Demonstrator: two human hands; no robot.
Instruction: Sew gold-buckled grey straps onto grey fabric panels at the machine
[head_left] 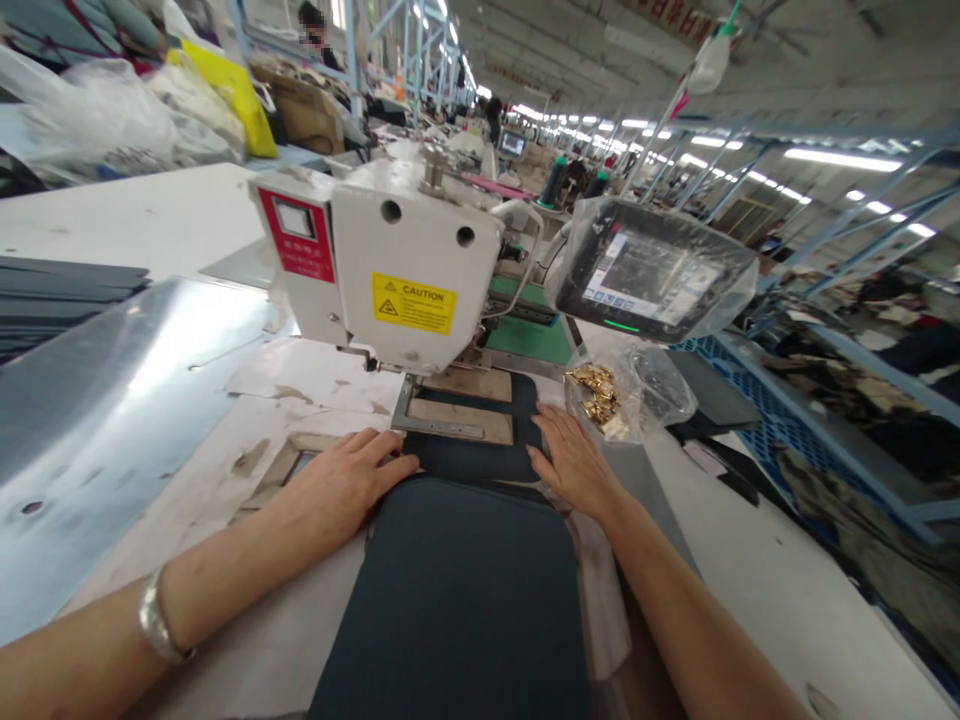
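Note:
A dark piece of fabric (pixel 472 455) lies beneath the flat clamp frame (pixel 461 428) of a white sewing machine (pixel 416 250). My left hand (pixel 360 472) rests at the piece's left edge, fingers stretched out beside the frame's near left corner. On the opposite edge, my right hand (pixel 574 458) lies with its thumb and fingers apart, fingertips touching the fabric. Nearer to me, a larger dark panel (pixel 465 600) with rounded corners stretches toward my body between my forearms. The needle area is hidden behind the machine head.
A plastic bag of gold-coloured metal parts (pixel 596 395) sits right of my right hand. Above it is a plastic-wrapped control screen (pixel 652 275). Dark strips (pixel 67 300) are stacked at left by a shiny metal plate (pixel 165 370). A blue crate (pixel 742 385) stands at right.

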